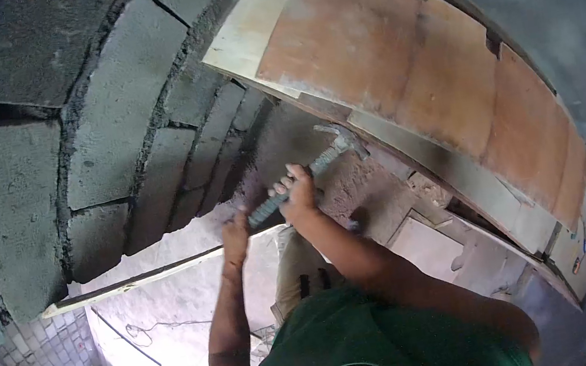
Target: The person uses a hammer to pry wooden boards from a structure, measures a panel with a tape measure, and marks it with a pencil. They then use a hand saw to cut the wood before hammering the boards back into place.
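Note:
A claw hammer [323,158] with a wrapped-looking handle slants across the middle of the view, its metal head up and to the right. My right hand [299,191] is closed around the handle, partway below the head. At the lower end of the handle my left hand [236,234] is closed too. The hammer head overlaps the edge of a wooden panel structure [395,56] in this view. To the left rises a wall of grey blocks [120,95] with rough mortar joints.
A long wooden strip [163,271] runs low along the block wall's edge. Dusty floor [354,193] with rubble lies below the hammer. A flat board [426,250] rests on the floor at right. A thin cable [170,324] trails across the bright floor at lower left.

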A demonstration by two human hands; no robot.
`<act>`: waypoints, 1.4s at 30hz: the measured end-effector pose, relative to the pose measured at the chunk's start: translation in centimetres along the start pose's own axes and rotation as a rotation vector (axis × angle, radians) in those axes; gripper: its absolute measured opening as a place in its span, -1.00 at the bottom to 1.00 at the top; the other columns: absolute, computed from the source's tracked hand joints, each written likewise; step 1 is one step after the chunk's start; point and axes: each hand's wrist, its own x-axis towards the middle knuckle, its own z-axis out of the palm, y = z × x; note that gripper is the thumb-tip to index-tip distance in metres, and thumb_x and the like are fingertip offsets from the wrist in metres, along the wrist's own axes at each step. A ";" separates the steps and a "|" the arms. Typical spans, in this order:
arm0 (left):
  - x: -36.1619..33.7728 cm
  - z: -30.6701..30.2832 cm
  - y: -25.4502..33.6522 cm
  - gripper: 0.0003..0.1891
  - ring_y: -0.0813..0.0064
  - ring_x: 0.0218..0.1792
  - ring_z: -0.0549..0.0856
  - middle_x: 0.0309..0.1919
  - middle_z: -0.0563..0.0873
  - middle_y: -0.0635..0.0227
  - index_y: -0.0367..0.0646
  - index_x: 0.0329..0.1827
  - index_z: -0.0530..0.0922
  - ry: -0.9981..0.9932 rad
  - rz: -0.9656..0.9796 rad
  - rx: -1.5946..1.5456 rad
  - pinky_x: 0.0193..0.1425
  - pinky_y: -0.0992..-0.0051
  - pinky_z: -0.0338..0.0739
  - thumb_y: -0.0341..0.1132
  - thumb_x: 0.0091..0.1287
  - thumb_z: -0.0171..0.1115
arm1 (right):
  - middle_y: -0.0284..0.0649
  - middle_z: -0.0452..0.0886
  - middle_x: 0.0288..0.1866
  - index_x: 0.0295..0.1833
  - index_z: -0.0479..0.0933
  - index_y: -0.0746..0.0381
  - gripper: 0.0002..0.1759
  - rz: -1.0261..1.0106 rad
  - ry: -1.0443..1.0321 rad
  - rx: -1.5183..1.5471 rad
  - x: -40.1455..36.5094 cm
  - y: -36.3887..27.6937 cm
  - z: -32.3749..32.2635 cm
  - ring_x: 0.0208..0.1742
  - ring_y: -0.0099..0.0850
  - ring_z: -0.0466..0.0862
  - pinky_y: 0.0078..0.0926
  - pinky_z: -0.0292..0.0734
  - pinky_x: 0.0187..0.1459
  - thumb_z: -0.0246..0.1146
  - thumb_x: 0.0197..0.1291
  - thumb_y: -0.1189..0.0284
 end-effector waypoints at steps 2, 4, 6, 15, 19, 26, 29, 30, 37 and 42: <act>1.0 0.1 -3.0 -0.58 0.21 -0.58 0.54 -0.62 0.58 0.04 -0.27 -0.30 0.63 0.064 0.194 0.081 -0.40 0.16 0.39 -0.10 0.53 -0.01 | -0.39 0.14 -0.53 -0.33 0.21 0.05 -0.68 0.006 -0.004 0.093 0.3 0.5 1.1 -0.60 -0.46 0.24 -0.25 0.31 -0.42 0.29 0.10 0.30; -0.5 1.4 -6.2 -0.73 -0.03 -0.39 0.68 -0.39 0.69 0.02 -0.22 0.04 0.59 0.017 0.503 0.538 -0.30 0.07 0.51 -0.30 0.43 0.01 | -0.42 0.13 -0.56 -0.37 0.23 0.05 -0.68 0.012 -0.028 0.112 -0.2 -0.3 -0.7 -0.61 -0.44 0.24 -0.29 0.29 -0.44 0.30 0.11 0.30; -6.8 4.9 -1.5 -0.50 -0.13 -0.17 0.67 -0.08 0.70 -0.11 -0.38 0.04 0.59 -0.311 -0.269 0.035 -0.14 0.06 0.53 -0.05 0.57 -0.13 | -0.45 0.16 -0.60 -0.41 0.26 0.02 -0.70 0.121 -0.144 -0.136 -1.1 -2.5 -5.9 -0.63 -0.45 0.26 -0.33 0.29 -0.47 0.30 0.13 0.28; -3.7 8.3 7.3 -0.40 0.35 -0.38 0.63 -0.36 0.72 0.22 -0.33 -0.14 0.66 -0.499 -0.325 -0.303 -0.15 0.28 0.49 0.14 0.49 -0.02 | -0.49 0.24 -0.69 -0.50 0.33 0.04 -0.72 0.147 0.005 -0.350 -7.7 -8.5 -17.1 -0.72 -0.51 0.27 -0.41 0.25 -0.62 0.27 0.20 0.34; 3.0 14.0 11.5 -0.46 0.58 -0.54 0.46 -0.56 0.54 0.47 -0.08 -0.32 0.65 -0.556 -0.478 -0.611 -0.43 0.48 0.31 0.25 0.41 0.06 | -0.51 0.20 -0.67 -0.43 0.30 -0.01 -0.75 0.123 -0.080 -0.450 -10.1 -8.8 -18.3 -0.69 -0.54 0.28 -0.41 0.27 -0.56 0.23 0.25 0.33; 0.1 16.8 16.2 -0.75 0.72 -0.65 0.38 -0.59 0.50 0.62 0.01 -0.30 0.59 -0.764 -0.398 -0.908 -0.61 0.59 0.18 -0.03 0.38 0.29 | -0.44 0.28 -0.67 -0.40 0.40 0.11 -0.80 0.149 -0.038 -0.557 -12.5 -8.6 -21.3 -0.72 -0.52 0.30 -0.46 0.25 -0.62 0.26 0.22 0.37; -1.1 16.7 16.6 -0.77 0.72 -0.64 0.39 -0.58 0.50 0.62 0.02 -0.35 0.57 -0.739 -0.437 -0.966 -0.59 0.60 0.20 -0.08 0.35 0.34 | -0.49 0.20 -0.68 -0.36 0.35 0.06 -0.82 0.099 -0.003 -0.641 -13.8 -8.7 -20.8 -0.71 -0.56 0.27 -0.47 0.23 -0.60 0.22 0.25 0.38; -1.4 16.5 16.4 -0.73 0.72 -0.62 0.39 -0.57 0.49 0.62 0.01 -0.41 0.54 -0.739 -0.460 -0.979 -0.56 0.61 0.23 -0.07 0.33 0.36 | -0.50 0.21 -0.68 -0.35 0.35 0.06 -0.82 0.073 0.003 -0.642 -14.1 -8.7 -20.5 -0.71 -0.57 0.27 -0.47 0.22 -0.61 0.23 0.25 0.39; -3.1 9.7 11.1 -0.63 0.64 -0.46 0.38 -0.50 0.57 0.48 -0.19 -0.24 0.68 -0.119 -0.254 -0.525 -0.34 0.50 0.32 -0.01 0.41 0.23 | -0.48 0.20 -0.67 -0.43 0.29 0.05 -0.71 0.033 -0.098 -0.502 -11.4 -6.2 -14.9 -0.71 -0.54 0.20 -0.44 0.21 -0.59 0.29 0.19 0.34; -6.0 -2.0 10.9 -0.69 0.71 -0.41 0.39 -0.45 0.53 0.59 -0.22 -0.19 0.66 0.016 -0.127 -0.581 -0.33 0.62 0.28 -0.13 0.49 0.15 | -0.48 0.19 -0.64 -0.43 0.29 0.03 -0.70 0.044 -0.127 -0.302 -5.4 -1.4 -7.2 -0.66 -0.52 0.24 -0.38 0.27 -0.49 0.32 0.14 0.28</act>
